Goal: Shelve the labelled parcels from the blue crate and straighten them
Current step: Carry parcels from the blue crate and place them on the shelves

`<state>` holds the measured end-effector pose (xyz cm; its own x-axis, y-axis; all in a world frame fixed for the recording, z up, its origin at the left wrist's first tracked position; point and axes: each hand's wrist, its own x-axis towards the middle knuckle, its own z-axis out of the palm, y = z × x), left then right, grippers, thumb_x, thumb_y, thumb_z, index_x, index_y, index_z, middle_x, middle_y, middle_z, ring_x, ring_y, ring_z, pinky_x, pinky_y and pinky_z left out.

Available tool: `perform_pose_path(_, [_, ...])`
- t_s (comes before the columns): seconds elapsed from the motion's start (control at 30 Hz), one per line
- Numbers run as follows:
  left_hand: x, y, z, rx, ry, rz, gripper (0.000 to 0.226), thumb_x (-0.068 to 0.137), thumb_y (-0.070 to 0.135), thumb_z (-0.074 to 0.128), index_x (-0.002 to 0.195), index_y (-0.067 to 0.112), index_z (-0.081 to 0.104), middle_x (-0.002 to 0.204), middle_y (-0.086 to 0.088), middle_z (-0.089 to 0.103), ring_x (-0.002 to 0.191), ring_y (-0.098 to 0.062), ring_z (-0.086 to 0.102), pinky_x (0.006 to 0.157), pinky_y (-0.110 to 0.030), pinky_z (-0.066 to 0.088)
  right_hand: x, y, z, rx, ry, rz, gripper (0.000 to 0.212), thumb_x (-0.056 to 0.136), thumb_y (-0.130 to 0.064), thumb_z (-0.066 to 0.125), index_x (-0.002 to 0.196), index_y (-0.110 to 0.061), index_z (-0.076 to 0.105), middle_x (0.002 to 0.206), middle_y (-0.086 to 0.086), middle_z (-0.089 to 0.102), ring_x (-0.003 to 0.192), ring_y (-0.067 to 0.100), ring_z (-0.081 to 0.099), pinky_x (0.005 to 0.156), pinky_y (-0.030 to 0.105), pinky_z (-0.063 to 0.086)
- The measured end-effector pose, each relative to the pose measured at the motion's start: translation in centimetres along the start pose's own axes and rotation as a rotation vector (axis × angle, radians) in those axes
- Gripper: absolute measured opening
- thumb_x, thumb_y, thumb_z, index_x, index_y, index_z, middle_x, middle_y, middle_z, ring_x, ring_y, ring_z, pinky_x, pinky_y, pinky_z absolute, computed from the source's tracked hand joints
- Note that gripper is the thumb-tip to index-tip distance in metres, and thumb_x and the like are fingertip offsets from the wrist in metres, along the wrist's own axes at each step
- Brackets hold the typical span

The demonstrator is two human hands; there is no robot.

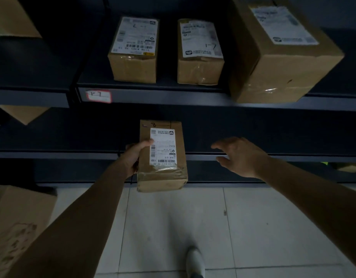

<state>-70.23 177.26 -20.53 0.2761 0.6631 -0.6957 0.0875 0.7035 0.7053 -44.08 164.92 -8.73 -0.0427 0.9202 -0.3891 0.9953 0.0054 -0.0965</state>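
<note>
1. Dim light covers a dark metal rack [193, 97] and the pale tiled floor [173, 227] you stand on; your shoe [195, 261] shows at the bottom edge.
2. Your left hand [133, 157] is clamped on the small parcel [162, 157], thumb on the near corner of its label [163, 146], fingers wrapped under the left side. The parcel sits to the right of that hand, label up, in front of the lower shelf's lip [253, 156], not yet on any shelf.
3. Your right hand [239, 155] is spread and empty, just to the right of the parcel, not touching it.
4. Risk, as I judge it: a one-sided hold on a taped, slick box could let it tip away from your thumb. Bring the right hand onto its free side before you push it in.
5. Further out, the upper shelf carries two small labelled boxes [133, 51] [199, 53] set well apart, and a large box [279, 53] overhanging the front edge. A knock could bring it down, so straighten it.
6. A handwritten shelf tag [99, 95] marks that row; check the parcel's mark against it, since misplacing looks easy in this gloom.
7. No blue crate is in view.
</note>
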Motion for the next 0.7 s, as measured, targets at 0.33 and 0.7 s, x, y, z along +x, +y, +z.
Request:
perform_pose_path(0.33, [3.0,0.1,-0.7,0.055,-0.001,0.002,0.045,0.074,0.047,0.072,0.11,0.02,0.065,0.106,-0.01,0.072,0.101,-0.03,0.065,0.084,-0.045,0.054,2.4,-0.3,1.1,0.056,0.037,-0.016,0.044,0.098,-0.032,0.049,0.141,-0.025,0.042,0.141,0.0,0.049,0.125,0.018,0.047,0.102,0.031,0.034])
perform_pose_path(0.7, [7.0,2.0,-0.2,-0.015,0.102,0.048,0.048,0.074,0.051,0.072,0.109,0.017,0.068,0.099,-0.01,0.074,0.093,-0.031,0.069,0.078,-0.043,0.055,4.5,-0.9,1.6,0.054,0.063,-0.051,0.043,0.099,-0.032,0.047,0.141,-0.024,0.044,0.144,0.0,0.047,0.13,0.019,0.042,0.106,0.031,0.031])
